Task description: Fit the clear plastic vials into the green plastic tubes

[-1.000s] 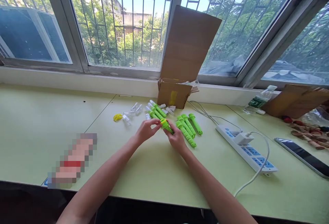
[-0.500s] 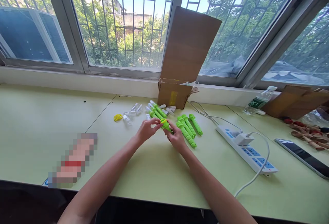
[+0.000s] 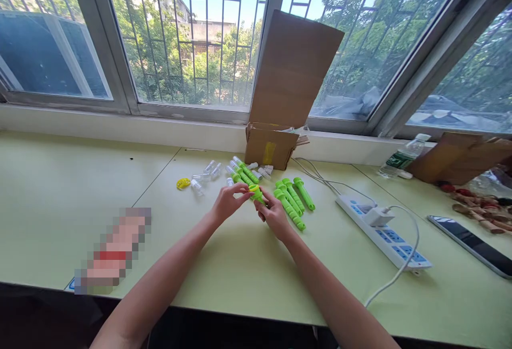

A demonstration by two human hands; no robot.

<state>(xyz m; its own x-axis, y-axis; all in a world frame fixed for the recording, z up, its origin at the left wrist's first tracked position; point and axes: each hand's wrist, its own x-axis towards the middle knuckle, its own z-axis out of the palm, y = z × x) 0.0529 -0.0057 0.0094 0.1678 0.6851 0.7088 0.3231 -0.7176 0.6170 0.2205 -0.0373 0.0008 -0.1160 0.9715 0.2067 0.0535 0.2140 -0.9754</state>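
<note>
My right hand (image 3: 276, 215) is wrapped round a green plastic tube (image 3: 256, 195), its wide end tipped up toward me. A yellow ring (image 3: 253, 188) sits at the tube's mouth. My left hand (image 3: 230, 200) pinches at that rim with thumb and forefinger. Right of my hands lie several ridged green tubes (image 3: 289, 209) with wide heads. Behind my hands, more green tubes (image 3: 248, 172) carry clear caps. Left of them are several loose clear caps (image 3: 197, 187) and a small pile of yellow rings (image 3: 183, 183). Most of the held tube is hidden by my right hand.
An open cardboard box (image 3: 264, 149) stands against the window sill, small white pieces (image 3: 265, 171) before it. To the right are a power strip (image 3: 388, 237) with cables, a phone (image 3: 472, 245), a water bottle (image 3: 405, 156) and wooden pieces (image 3: 482, 213). A blurred-out object (image 3: 114, 250) lies left.
The held tube and the fingers of both hands have shifted very slightly. Both hands keep their grip, and the things on the table stay where they were.
</note>
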